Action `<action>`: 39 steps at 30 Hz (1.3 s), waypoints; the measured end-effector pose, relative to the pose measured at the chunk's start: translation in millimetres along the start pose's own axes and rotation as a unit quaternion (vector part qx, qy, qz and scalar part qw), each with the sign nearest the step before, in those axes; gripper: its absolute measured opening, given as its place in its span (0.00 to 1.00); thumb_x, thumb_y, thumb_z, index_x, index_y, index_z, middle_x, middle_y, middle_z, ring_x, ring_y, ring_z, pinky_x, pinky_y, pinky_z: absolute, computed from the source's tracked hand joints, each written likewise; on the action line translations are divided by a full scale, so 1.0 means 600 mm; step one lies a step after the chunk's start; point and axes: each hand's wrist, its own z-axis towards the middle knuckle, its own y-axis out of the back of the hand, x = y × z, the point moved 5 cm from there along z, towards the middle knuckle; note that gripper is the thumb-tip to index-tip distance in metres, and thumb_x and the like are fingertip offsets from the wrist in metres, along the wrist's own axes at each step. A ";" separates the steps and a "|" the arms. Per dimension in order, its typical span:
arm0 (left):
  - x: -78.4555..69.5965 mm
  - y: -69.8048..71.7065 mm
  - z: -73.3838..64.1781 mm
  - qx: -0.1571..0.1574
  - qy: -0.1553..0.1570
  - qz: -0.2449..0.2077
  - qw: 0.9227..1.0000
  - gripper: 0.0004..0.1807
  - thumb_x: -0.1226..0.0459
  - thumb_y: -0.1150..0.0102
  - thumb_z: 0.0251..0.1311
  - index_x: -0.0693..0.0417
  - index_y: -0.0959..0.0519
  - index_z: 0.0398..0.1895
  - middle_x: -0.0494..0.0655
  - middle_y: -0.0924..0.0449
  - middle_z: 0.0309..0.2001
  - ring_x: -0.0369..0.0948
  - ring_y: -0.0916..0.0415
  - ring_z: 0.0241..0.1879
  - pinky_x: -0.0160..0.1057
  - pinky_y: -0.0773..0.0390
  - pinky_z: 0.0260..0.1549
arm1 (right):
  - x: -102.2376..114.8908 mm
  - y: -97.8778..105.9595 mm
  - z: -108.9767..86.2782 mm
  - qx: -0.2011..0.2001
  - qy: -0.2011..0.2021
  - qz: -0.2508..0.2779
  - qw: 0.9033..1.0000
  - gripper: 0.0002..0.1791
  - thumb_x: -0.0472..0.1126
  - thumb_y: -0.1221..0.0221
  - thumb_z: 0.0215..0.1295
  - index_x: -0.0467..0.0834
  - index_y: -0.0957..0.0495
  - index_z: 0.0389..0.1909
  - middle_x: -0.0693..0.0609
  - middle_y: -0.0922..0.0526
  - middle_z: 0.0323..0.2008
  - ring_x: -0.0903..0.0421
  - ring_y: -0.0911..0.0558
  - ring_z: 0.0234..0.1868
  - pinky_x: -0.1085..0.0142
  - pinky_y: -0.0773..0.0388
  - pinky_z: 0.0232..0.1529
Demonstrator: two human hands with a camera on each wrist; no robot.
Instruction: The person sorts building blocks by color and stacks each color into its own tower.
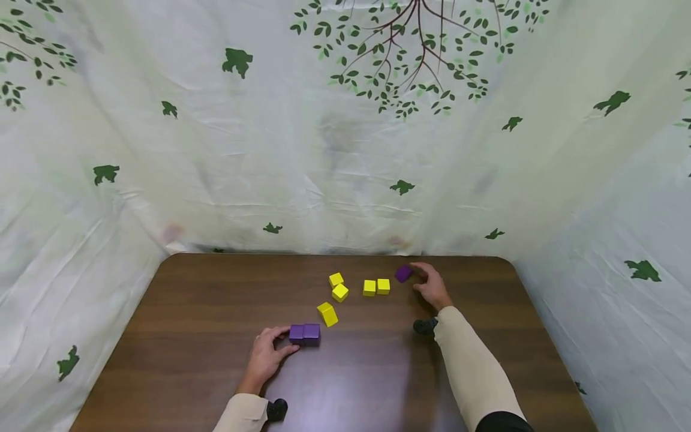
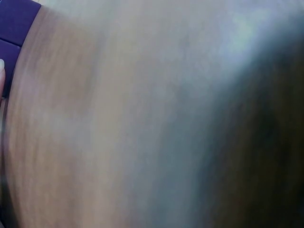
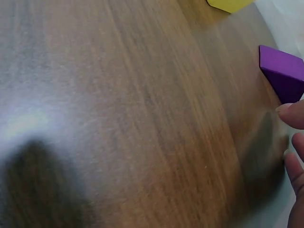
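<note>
Two purple cubes (image 1: 304,335) stand side by side on the wooden table. The left hand (image 1: 264,355) pinches the left one, its index finger at the back and thumb at the front. In the left wrist view, the thumb's tip lies against a purple cube (image 2: 8,66). Near the far edge, another purple cube (image 1: 403,273) sits turned at an angle. Beside it, the right hand (image 1: 433,289) has its forefinger at the cube's right corner and its thumb lower down, apart from it. The right wrist view shows this purple cube (image 3: 282,71) just beyond the fingertips.
Several yellow cubes lie between the hands: a touching pair (image 1: 340,292), a side-by-side pair (image 1: 376,287) and a yellow piece (image 1: 327,314) near the purple pair. The brown table (image 1: 227,300) ends at a leaf-printed cloth (image 1: 335,180) behind and at the sides.
</note>
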 end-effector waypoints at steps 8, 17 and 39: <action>-0.005 -0.003 0.000 -0.002 -0.002 -0.007 1.000 0.23 0.63 0.23 0.42 0.59 0.16 0.44 0.48 0.21 0.36 0.47 0.28 0.39 0.46 0.31 0.42 | 0.004 -0.001 0.010 0.011 0.036 -0.049 0.998 0.33 0.16 0.43 0.50 0.36 0.28 0.61 0.34 0.30 0.61 0.36 0.31 0.60 0.44 0.34 0.60; -0.005 0.001 -0.005 -0.012 -0.004 -0.001 1.000 0.22 0.64 0.23 0.41 0.60 0.16 0.43 0.46 0.21 0.34 0.46 0.28 0.38 0.45 0.31 0.42 | 0.007 -0.016 0.013 0.050 0.049 -0.104 0.992 0.35 0.17 0.45 0.54 0.41 0.30 0.64 0.32 0.38 0.62 0.32 0.36 0.59 0.40 0.39 0.59; -0.006 0.000 -0.007 -0.019 -0.004 0.001 1.000 0.23 0.64 0.23 0.40 0.61 0.16 0.43 0.46 0.21 0.34 0.46 0.28 0.38 0.45 0.31 0.41 | -0.005 -0.007 0.015 0.004 0.050 -0.117 0.992 0.23 0.21 0.42 0.57 0.36 0.24 0.54 0.36 0.26 0.48 0.41 0.25 0.45 0.47 0.28 0.48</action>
